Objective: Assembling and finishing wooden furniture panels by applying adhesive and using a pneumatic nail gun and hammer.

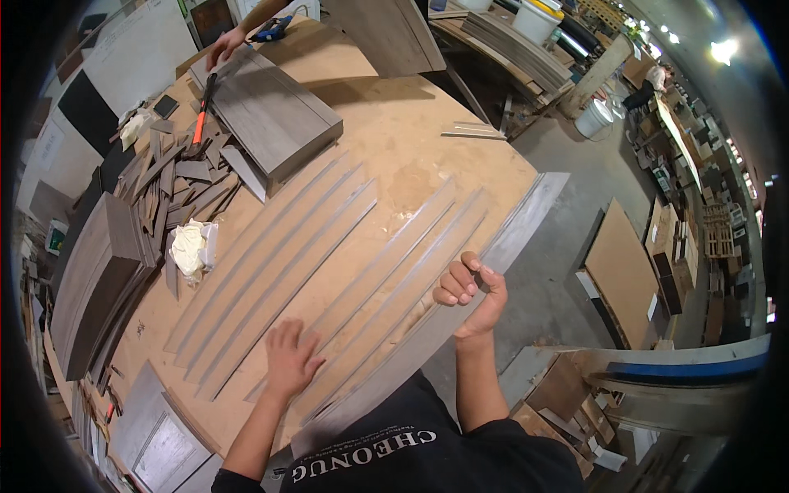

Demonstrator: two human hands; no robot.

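Long, thin, tan strips with grey edges (292,283) lie side by side on the wooden worktable (411,103). My left hand (292,357) is low over the near ends of these strips, its fingers spread and nothing in them. I cannot tell whether it touches a strip. A long grey board (518,226) runs along the table's right edge, toward my body. Above this board is my right hand (472,292), raised, with fingers curled inward and thumb bent toward them. Whatever it may hold is hidden by the fingers.
Another person's hand (226,49) reaches over a grey box-shaped panel (279,115) beside an orange-and-black-handled tool (200,119). Offcuts (177,181) are heaped at left, near a pale crumpled cloth (191,249). Stacked curved grey panels (103,275) stand at far left. Cardboard (620,275) lies right.
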